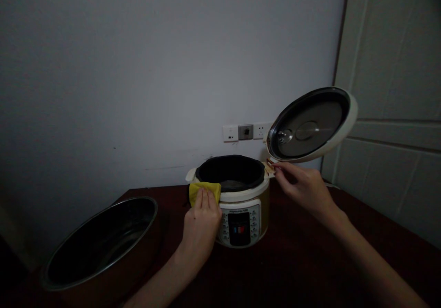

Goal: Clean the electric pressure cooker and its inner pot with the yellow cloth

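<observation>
A white electric pressure cooker (263, 207) stands on the table, its black inner pot (206, 168) showing inside the rim. The lid (319, 124) is raised and leans out to the right from the hinge side. My left hand (203, 218) presses a folded yellow cloth (203, 189) against the cooker's front left rim, fingers lying over it. At the hinge under the lid is my right hand (303, 184), thumb and fingers pinched together. Something small and brownish shows at its fingertips, too dark to name.
A large round pan (99, 276) with a dark inside and metal rim sits at the left on the dark red table (292, 266). Behind are a pale wall with a socket panel (245, 132) and, at the right, a panelled door (392, 92).
</observation>
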{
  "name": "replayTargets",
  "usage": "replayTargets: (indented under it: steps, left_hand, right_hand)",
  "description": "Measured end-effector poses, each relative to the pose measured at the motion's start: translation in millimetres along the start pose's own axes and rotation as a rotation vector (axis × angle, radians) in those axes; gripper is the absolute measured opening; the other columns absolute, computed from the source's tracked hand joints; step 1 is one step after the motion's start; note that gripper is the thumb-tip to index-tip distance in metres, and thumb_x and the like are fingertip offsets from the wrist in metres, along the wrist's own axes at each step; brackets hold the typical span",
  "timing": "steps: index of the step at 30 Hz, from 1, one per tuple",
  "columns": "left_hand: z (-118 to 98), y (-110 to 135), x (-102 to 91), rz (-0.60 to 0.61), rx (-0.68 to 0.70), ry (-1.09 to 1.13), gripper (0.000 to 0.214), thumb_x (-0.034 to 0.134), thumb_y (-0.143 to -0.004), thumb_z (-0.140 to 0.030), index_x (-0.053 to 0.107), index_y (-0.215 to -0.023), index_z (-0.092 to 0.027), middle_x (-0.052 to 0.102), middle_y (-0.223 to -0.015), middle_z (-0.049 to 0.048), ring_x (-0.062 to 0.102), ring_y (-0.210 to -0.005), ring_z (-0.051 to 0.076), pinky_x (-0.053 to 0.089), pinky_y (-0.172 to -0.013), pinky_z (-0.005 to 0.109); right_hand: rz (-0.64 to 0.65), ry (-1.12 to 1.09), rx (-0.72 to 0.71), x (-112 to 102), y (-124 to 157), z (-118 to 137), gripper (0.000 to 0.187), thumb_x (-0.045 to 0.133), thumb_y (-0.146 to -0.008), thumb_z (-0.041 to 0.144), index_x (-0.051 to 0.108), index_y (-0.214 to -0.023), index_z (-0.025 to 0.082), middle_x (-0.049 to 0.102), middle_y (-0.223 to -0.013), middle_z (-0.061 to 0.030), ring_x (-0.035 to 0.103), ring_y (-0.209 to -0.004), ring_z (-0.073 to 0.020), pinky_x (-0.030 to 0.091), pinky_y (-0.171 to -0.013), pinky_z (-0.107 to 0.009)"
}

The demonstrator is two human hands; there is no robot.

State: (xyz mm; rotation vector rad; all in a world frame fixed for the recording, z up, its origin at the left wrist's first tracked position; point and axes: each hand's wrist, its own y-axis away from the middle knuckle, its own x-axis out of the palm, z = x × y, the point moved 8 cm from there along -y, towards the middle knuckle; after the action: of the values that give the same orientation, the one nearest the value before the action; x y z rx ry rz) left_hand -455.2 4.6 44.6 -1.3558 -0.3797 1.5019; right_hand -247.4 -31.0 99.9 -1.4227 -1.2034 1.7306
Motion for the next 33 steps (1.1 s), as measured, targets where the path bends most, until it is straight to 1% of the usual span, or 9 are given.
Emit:
replayTargets:
  steps: [4,7,13,17,20,23,27,30,33]
  left_hand:
    - [-40,10,-8.4,-0.16,0.107,0.002,0.032,0.041,-0.081,-0.008,0.065,-0.1,0.003,0.065,-0.104,0.0279,0.063,-0.1,0.033,0.057,-0.074,0.038]
    - [-62,9,-12.9,-0.222,0.142,0.021,0.032,0.042,-0.081,-0.008,0.065,-0.1,0.004,0.063,-0.105,0.0291,0.061,-0.102,0.035,0.056,-0.077,0.04]
    - [-90,-4,-12.9,-0.192,0.213,0.031,0.034,0.042,-0.082,-0.008,0.062,-0.105,0.006,0.061,-0.108,0.0308,0.058,-0.108,0.037,0.053,-0.083,0.043]
    - [-113,-15,-13.1,-0.245,0.317,0.046,0.037,0.041,-0.084,-0.01,0.059,-0.11,0.008,0.059,-0.112,0.0318,0.056,-0.11,0.036,0.052,-0.085,0.042]
    - [-136,-25,-4.8,-0.248,0.421,0.056,0.037,0.039,-0.086,-0.011,0.057,-0.112,0.007,0.058,-0.116,0.0293,0.054,-0.114,0.033,0.047,-0.092,0.04]
    - [-152,-30,6.9,-0.19,0.546,0.146,0.034,0.043,-0.085,-0.01,0.058,-0.111,0.006,0.06,-0.116,0.0272,0.054,-0.116,0.03,0.043,-0.097,0.039]
    - [-141,-30,4.0,-0.165,0.591,0.497,0.024,0.049,-0.082,-0.017,0.063,-0.095,-0.003,0.068,-0.099,0.0191,0.063,-0.1,0.026,0.049,-0.09,0.036]
    - [-107,-28,-15.3,-0.283,0.523,0.839,0.022,0.047,-0.08,-0.02,0.063,-0.091,-0.009,0.07,-0.088,0.0132,0.067,-0.087,0.022,0.054,-0.079,0.035]
    - [-71,-26,-35.2,-0.425,0.411,1.149,0.022,0.047,-0.078,-0.016,0.063,-0.092,-0.013,0.071,-0.083,0.0095,0.067,-0.079,0.018,0.055,-0.074,0.032]
  right_hand:
    - [0.032,0.009,0.017,3,3,0,0.023,0.049,-0.085,0.023,0.067,-0.098,0.017,0.073,-0.084,-0.007,0.068,-0.065,-0.0197,0.051,-0.059,-0.028]
    - [0.046,0.014,0.019,2,3,2,0.024,0.049,-0.085,0.024,0.067,-0.097,0.016,0.073,-0.085,-0.0078,0.069,-0.068,-0.0201,0.052,-0.062,-0.028]
    - [-0.033,0.003,-0.014,-14,8,10,0.022,0.05,-0.085,0.023,0.067,-0.097,0.016,0.073,-0.086,-0.0069,0.069,-0.067,-0.0184,0.052,-0.06,-0.026]
    - [0.015,0.019,-0.043,-13,17,14,0.02,0.05,-0.085,0.02,0.066,-0.097,0.015,0.073,-0.085,-0.0064,0.069,-0.066,-0.0181,0.053,-0.06,-0.026]
    - [0.005,0.042,-0.061,-19,22,12,0.021,0.05,-0.086,0.02,0.064,-0.1,0.014,0.072,-0.087,-0.008,0.069,-0.069,-0.0182,0.054,-0.061,-0.026]
    - [-0.036,-0.011,-0.138,-30,27,13,0.023,0.05,-0.086,0.018,0.061,-0.106,0.014,0.071,-0.093,-0.0098,0.068,-0.079,-0.0178,0.054,-0.069,-0.028]
    - [-0.019,-0.18,-0.198,-38,42,10,0.027,0.051,-0.083,0.01,0.061,-0.107,0.016,0.069,-0.096,-0.009,0.066,-0.087,-0.0166,0.053,-0.075,-0.028]
    - [0.112,-0.391,-0.197,-26,58,14,0.033,0.054,-0.083,0.02,0.057,-0.116,0.017,0.065,-0.11,-0.0109,0.061,-0.104,-0.0213,0.048,-0.092,-0.039]
    - [0.233,-0.531,-0.149,-6,67,26,0.06,0.066,-0.076,0.038,0.048,-0.129,0.017,0.058,-0.124,-0.0135,0.053,-0.116,-0.0266,0.038,-0.102,-0.048]
